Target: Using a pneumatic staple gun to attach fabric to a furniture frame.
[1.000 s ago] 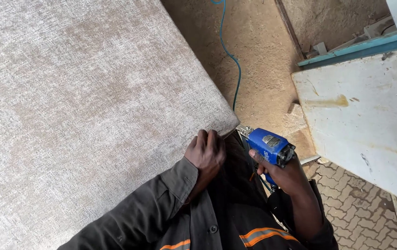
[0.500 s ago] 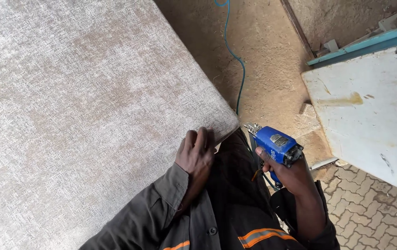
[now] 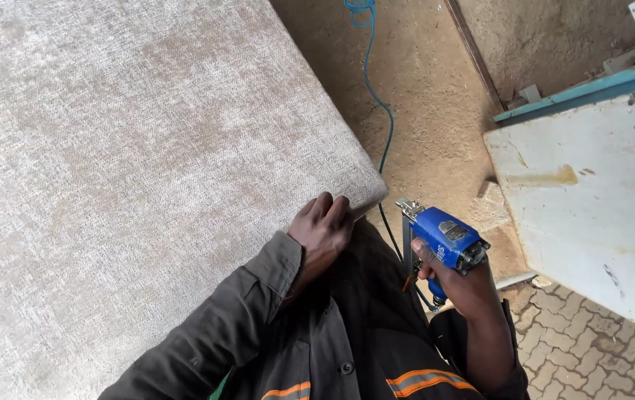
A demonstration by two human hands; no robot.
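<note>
A blue staple gun point(image 3: 447, 241) is gripped in the right hand point(image 3: 457, 285), just beside the corner of a beige upholstered panel point(image 3: 140, 163). The panel's lower edge is clasped by the left hand point(image 3: 321, 230), fingers curled over the fabric.

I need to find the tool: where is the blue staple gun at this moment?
In the head view, the blue staple gun is right of centre, held in the right hand, just off the corner of the beige upholstered panel that the left hand grips.
</note>
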